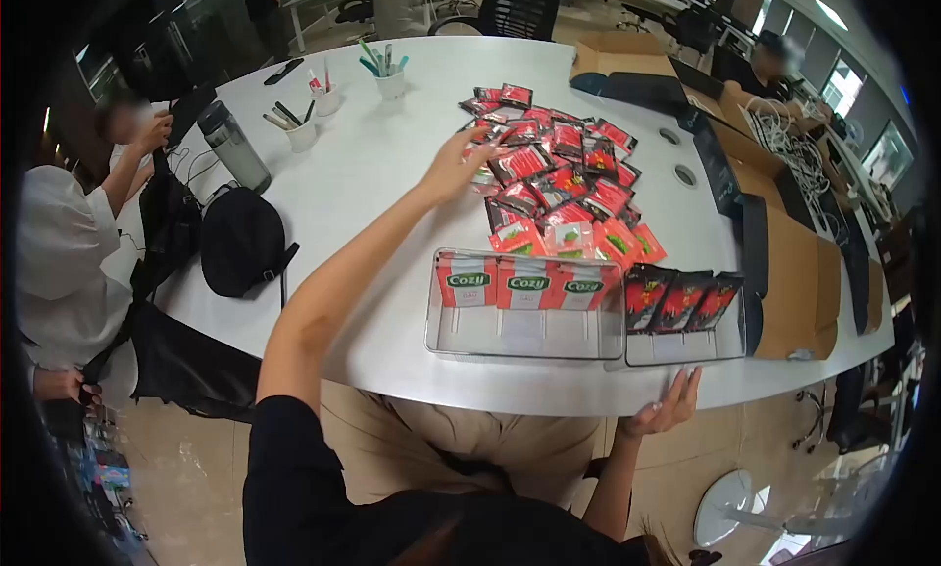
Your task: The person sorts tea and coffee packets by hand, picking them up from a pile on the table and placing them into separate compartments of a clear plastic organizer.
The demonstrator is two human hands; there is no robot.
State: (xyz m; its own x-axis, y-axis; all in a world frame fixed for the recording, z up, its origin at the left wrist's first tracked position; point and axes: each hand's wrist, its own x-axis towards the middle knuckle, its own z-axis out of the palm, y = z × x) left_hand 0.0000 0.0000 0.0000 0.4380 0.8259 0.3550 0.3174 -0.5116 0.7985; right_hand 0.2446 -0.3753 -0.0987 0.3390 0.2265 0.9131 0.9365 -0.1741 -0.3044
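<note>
My left hand (459, 166) reaches to the left side of a pile of red and black packets (564, 186), fingers apart at its edge. At the table's front edge, my right hand (667, 406) is just below the smaller clear bin, fingers spread and holding nothing. The larger clear bin (524, 346) has red Cozy packets (527, 284) upright along its back wall. Black and red packets (686, 303) stand in the smaller bin (676, 350) to its right.
A bottle (233, 147) and black cap (243, 241) lie left, near pen cups (390, 82). Open cardboard boxes (796, 292) line the right side. One person (74, 243) is at the left, another (755, 81) at the back right.
</note>
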